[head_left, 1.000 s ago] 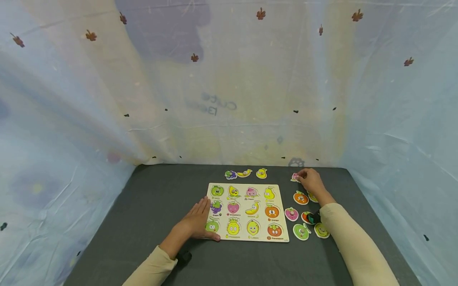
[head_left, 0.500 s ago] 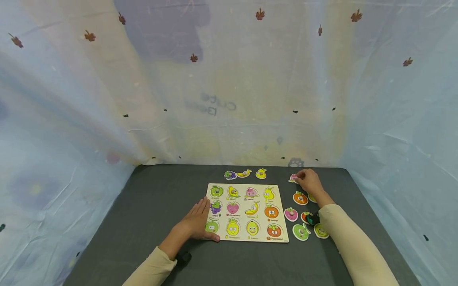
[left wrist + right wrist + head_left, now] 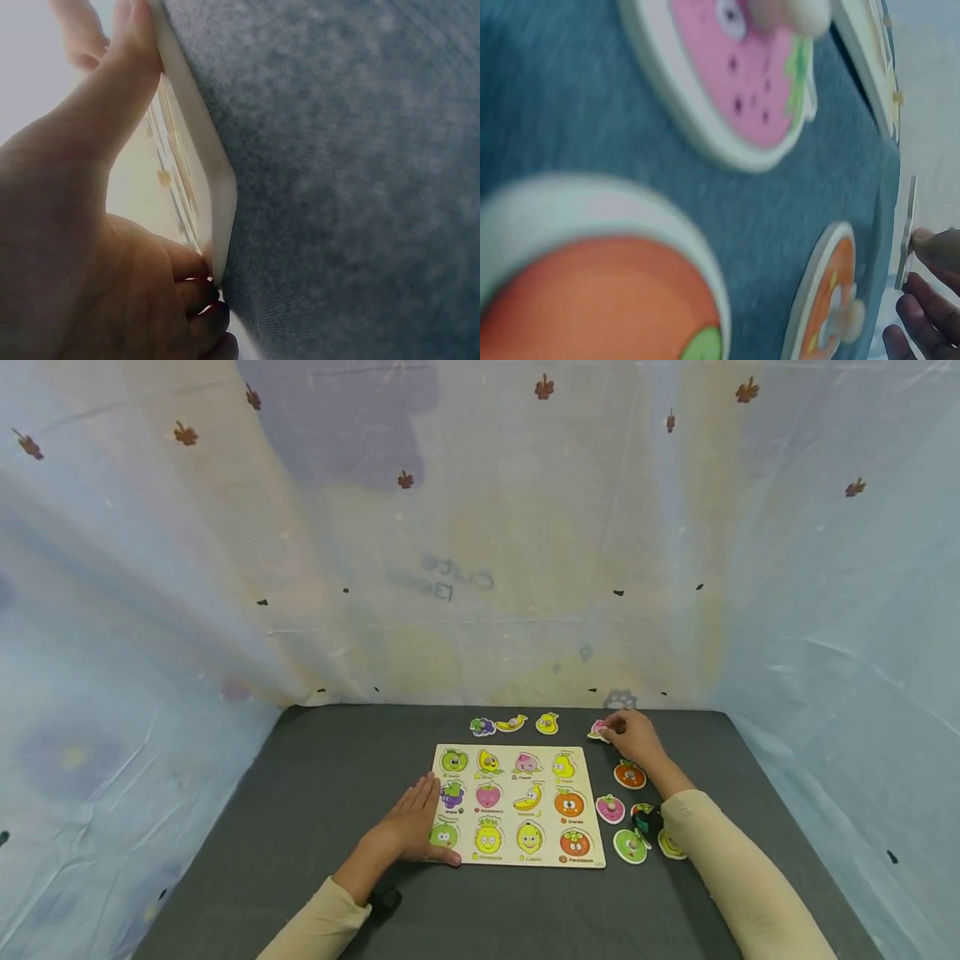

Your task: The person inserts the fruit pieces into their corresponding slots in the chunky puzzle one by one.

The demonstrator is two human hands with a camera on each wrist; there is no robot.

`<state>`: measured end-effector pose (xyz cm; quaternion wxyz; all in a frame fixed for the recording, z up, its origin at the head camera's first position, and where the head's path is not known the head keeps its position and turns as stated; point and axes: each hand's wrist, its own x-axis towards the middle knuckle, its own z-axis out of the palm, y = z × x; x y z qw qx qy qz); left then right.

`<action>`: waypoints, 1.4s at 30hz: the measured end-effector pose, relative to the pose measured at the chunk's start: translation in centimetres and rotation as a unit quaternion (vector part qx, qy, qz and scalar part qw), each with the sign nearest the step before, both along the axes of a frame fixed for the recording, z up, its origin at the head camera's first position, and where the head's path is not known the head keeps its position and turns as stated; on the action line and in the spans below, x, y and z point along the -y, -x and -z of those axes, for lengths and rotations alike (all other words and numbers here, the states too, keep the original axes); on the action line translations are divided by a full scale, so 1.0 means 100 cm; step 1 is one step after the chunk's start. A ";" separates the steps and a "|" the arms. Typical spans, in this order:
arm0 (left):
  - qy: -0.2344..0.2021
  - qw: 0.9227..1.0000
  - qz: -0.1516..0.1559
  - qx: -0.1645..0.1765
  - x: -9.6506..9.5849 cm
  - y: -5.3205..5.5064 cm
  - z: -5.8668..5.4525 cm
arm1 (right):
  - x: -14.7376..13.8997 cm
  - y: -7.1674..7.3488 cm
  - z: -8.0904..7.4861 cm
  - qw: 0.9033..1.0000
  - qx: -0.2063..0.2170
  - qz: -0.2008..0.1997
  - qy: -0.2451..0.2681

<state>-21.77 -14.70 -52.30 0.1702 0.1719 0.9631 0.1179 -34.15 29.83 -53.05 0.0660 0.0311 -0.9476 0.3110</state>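
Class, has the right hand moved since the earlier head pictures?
Yes: the right hand has shifted left in the head view, judged against the board.

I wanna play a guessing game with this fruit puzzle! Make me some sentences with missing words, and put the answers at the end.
1. The hand resting on the puzzle board is the person's ____ hand.
2. The other hand pinches a ____ puzzle piece.
3. Behind the board, between the purple grape piece and the yellow pear piece, lies a ____ piece.
4. Counted from back to front, the board has ____ rows of fruit pictures.

Missing words: left; pink; banana; three.
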 end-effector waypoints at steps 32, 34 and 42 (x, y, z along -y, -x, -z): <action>-0.009 1.000 0.000 -0.003 0.001 0.000 0.001 | 0.069 -0.024 -0.021 0.995 -0.014 -0.099 0.026; -0.011 1.000 -0.001 -0.001 0.001 0.000 0.001 | 0.072 -0.024 -0.020 0.994 -0.015 -0.106 0.031; -0.029 1.000 0.005 0.004 0.002 0.002 0.003 | 0.082 -0.025 -0.016 0.991 -0.012 -0.129 0.040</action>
